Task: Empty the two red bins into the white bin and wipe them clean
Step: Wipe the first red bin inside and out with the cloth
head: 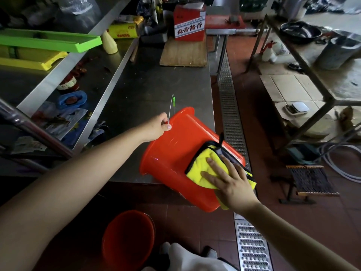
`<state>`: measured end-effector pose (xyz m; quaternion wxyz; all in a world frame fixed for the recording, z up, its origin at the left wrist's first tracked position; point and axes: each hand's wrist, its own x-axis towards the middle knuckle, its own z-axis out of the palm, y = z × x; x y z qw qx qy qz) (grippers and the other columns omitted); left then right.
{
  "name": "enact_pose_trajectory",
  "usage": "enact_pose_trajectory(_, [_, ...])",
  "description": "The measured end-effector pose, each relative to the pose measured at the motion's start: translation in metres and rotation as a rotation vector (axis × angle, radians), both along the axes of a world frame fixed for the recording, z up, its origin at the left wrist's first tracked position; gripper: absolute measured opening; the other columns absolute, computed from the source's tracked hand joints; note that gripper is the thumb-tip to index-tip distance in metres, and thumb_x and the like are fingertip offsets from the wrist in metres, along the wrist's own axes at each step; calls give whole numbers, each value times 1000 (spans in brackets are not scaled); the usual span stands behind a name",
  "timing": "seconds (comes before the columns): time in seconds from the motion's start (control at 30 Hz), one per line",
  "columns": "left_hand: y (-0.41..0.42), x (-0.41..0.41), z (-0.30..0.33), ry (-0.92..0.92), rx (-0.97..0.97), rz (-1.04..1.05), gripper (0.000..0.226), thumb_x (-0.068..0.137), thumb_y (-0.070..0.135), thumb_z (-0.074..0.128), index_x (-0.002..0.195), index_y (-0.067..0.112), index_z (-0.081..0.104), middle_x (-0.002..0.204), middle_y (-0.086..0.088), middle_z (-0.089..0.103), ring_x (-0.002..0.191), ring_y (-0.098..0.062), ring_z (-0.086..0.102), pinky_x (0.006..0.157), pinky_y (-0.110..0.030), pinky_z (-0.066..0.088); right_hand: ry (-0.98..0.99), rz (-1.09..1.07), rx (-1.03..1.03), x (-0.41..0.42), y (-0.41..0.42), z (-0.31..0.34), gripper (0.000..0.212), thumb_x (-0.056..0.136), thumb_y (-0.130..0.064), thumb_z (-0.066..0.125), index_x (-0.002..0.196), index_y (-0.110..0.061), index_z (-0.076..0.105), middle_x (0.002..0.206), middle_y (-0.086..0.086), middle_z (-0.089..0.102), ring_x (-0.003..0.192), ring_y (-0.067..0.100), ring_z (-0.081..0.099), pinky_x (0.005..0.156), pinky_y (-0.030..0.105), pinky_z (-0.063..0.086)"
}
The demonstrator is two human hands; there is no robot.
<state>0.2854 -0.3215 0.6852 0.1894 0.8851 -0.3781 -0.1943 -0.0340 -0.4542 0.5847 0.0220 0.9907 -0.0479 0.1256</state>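
A red bin (175, 145) lies tipped on its side at the near edge of the steel table (148, 83), its base jutting toward me past the edge. My left hand (156, 127) pinches its thin wire handle (171, 108) near the rim. My right hand (230, 180) presses a yellow cloth (203, 163) with black edging flat against the bin's outer wall, fingers spread. A second red bin (127, 239) stands upright on the floor below, near my feet. No white bin is in view.
A wooden board (183, 53) and a red-and-white carton (189, 24) sit at the table's far end. Green and yellow trays (48, 42) lie on the left shelf. A metal floor drain (232, 122) runs beside the table. A metal rack (312, 75) stands at right.
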Motion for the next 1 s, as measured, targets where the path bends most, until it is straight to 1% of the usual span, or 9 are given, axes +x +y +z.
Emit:
enact_pose_trajectory(0.13, [8,1,1,46,-8,11,21,97,42,54,83,29,44,86,1,58,78,-14,57,57,-29,39,41,-6,77,12,1,10,75,80,-34,67,150,-40,41,165,-3,23,147,41,28,101,60,39])
enact_pose_trajectory(0.27, [17,0,0,79,-37,8,19,96,38,57,87,25,47,88,-1,59,80,-17,57,60,-31,41,66,47,139,69,8,30,68,90,-38,58,153,-39,34,166,-5,19,150,40,20,109,60,32])
enact_pose_trajectory(0.4, [22,-2,-1,80,-60,4,20,97,36,57,90,20,48,89,-9,60,80,-21,56,64,-33,41,76,71,145,131,20,51,60,94,-40,57,151,-36,40,164,-4,24,148,40,24,110,61,30])
enact_pose_trajectory(0.5, [25,-3,-1,71,-48,10,18,99,36,54,91,21,49,88,-7,60,82,-22,59,64,-34,44,92,29,143,149,28,53,60,93,-44,57,150,-39,40,165,-5,21,150,38,19,109,63,29])
enact_pose_trajectory(0.6, [27,-5,-3,48,-63,20,20,98,39,53,88,24,46,82,-3,58,74,-17,55,59,-32,40,109,53,125,132,22,47,67,91,-43,61,152,-44,33,167,-6,13,152,38,13,110,63,29])
enact_pose_trajectory(0.7, [28,-7,-3,28,-62,29,20,97,40,54,87,25,46,78,1,55,70,-14,51,56,-30,37,111,96,134,103,9,42,68,89,-33,62,151,-43,37,167,-7,11,152,37,13,109,57,32])
enact_pose_trajectory(0.87, [30,-9,-2,21,-4,61,17,98,44,52,87,33,46,83,5,56,75,-12,57,58,-27,39,44,75,158,41,-12,25,71,77,-21,65,145,-36,50,165,-3,23,149,37,25,99,54,41])
enact_pose_trajectory(0.93, [28,-11,-2,13,1,70,16,98,44,51,88,33,46,84,6,56,76,-11,57,58,-26,39,20,56,187,18,-21,17,75,73,-16,68,144,-35,53,164,0,26,148,39,27,99,56,42])
enact_pose_trajectory(1.0, [27,-12,-1,12,-2,71,16,98,43,52,87,33,46,84,6,56,76,-11,57,59,-26,40,6,52,207,9,-27,14,72,76,-16,65,145,-34,52,164,1,27,148,39,27,101,57,40])
